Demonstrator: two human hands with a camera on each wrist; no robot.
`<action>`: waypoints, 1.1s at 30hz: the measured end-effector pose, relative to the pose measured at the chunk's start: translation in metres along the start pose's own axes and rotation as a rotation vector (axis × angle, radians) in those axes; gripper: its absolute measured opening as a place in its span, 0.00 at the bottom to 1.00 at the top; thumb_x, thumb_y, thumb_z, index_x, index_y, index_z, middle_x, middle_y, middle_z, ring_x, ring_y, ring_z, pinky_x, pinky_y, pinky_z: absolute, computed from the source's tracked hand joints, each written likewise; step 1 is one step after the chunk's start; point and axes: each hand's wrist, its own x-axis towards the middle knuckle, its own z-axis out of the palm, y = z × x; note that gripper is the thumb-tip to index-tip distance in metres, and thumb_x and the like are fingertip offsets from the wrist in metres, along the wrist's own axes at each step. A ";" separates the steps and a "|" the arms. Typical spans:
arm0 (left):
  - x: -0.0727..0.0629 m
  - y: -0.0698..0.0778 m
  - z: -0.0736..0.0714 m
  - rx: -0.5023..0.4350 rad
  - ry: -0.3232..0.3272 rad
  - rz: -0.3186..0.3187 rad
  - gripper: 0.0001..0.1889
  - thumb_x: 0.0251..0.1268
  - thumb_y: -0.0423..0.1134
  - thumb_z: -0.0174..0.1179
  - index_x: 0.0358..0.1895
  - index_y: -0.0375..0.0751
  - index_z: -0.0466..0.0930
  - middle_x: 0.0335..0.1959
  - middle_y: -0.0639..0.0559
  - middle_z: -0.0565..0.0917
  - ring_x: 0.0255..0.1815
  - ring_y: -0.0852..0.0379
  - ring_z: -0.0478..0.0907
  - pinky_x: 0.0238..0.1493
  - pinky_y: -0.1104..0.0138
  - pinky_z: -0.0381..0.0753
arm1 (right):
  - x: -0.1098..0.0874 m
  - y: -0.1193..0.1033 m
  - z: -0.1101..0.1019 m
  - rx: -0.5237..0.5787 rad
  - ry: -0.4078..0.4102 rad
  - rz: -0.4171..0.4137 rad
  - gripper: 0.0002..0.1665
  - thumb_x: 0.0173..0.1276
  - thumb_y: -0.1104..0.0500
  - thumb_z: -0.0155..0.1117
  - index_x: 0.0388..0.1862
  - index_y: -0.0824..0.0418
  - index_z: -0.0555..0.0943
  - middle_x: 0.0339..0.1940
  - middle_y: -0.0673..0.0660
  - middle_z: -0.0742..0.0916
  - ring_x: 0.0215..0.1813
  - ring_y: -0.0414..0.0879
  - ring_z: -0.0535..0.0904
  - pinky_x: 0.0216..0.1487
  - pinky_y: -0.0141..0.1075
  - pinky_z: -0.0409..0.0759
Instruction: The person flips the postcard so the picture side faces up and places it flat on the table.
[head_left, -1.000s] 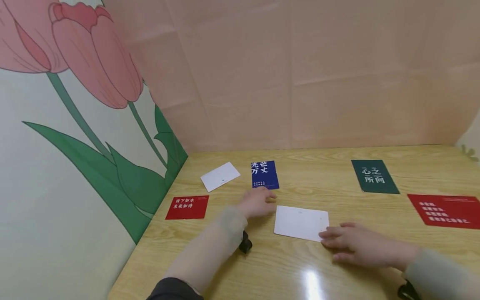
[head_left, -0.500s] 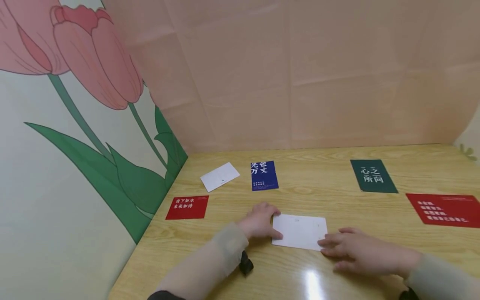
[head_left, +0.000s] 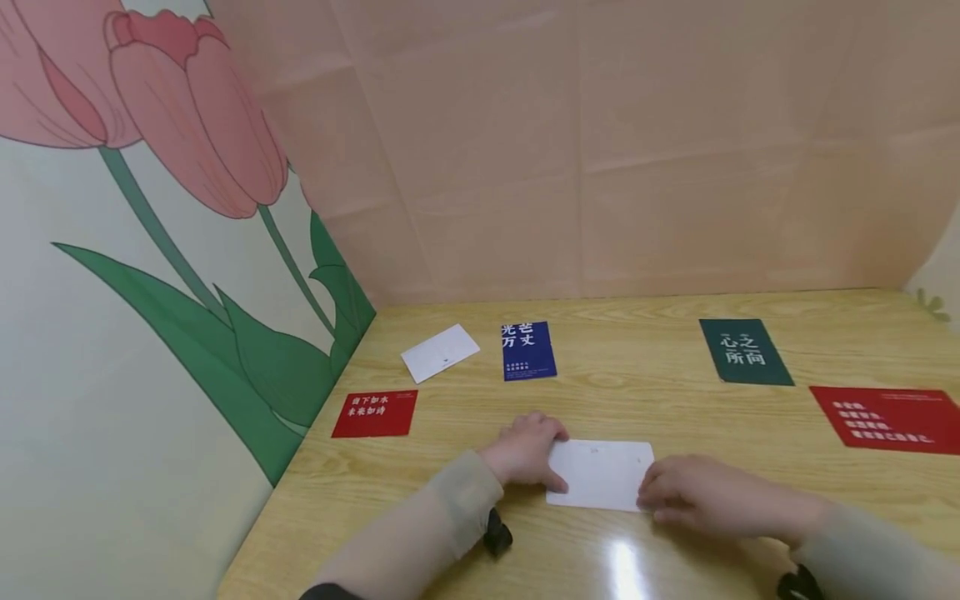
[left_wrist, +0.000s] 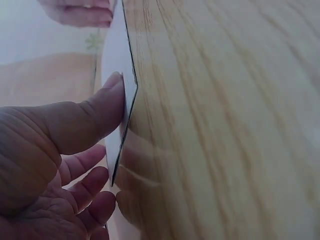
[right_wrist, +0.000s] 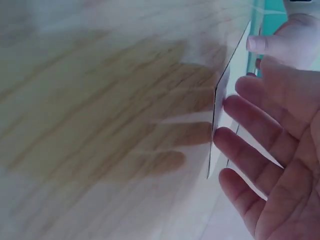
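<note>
In the head view, the card (head_left: 603,477) lies between the 2 hands on the table (head_left: 622,350), nearer than the blue card (head_left: 529,351); it looks white, flat and rectangular, with faint marks too small to read. The left hand (head_left: 525,452) grips its left end between thumb and fingers; the right hand (head_left: 693,493) touches its right end. The step appears to be steadying or aligning the card; shifting it further would call for light, even contact at both ends. In the left wrist view, the thumb presses the card's face near 1 corner. In the right wrist view, relaxed fingertips meet the thin, uncreased edge; I cannot tell whether it touches the table throughout.
</note>
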 end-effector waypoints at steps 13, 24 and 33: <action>0.004 0.000 0.000 -0.016 -0.022 0.008 0.33 0.42 0.54 0.76 0.56 0.58 0.75 0.56 0.60 0.72 0.54 0.58 0.68 0.58 0.61 0.66 | 0.031 0.007 -0.006 0.005 0.119 0.342 0.20 0.50 0.53 0.78 0.43 0.48 0.83 0.42 0.46 0.79 0.41 0.42 0.73 0.45 0.42 0.77; 0.009 -0.003 -0.003 -0.034 -0.027 -0.025 0.29 0.44 0.51 0.76 0.52 0.56 0.76 0.49 0.61 0.74 0.50 0.60 0.69 0.56 0.61 0.67 | 0.042 0.012 -0.011 0.049 0.109 0.463 0.31 0.42 0.51 0.82 0.46 0.57 0.79 0.44 0.54 0.79 0.43 0.48 0.74 0.50 0.52 0.76; 0.008 0.002 -0.007 0.015 -0.020 -0.076 0.28 0.40 0.54 0.77 0.47 0.55 0.76 0.43 0.61 0.72 0.44 0.59 0.67 0.51 0.61 0.67 | 0.046 0.011 -0.013 0.061 0.084 0.509 0.31 0.43 0.52 0.82 0.45 0.58 0.78 0.39 0.54 0.78 0.39 0.49 0.72 0.45 0.49 0.76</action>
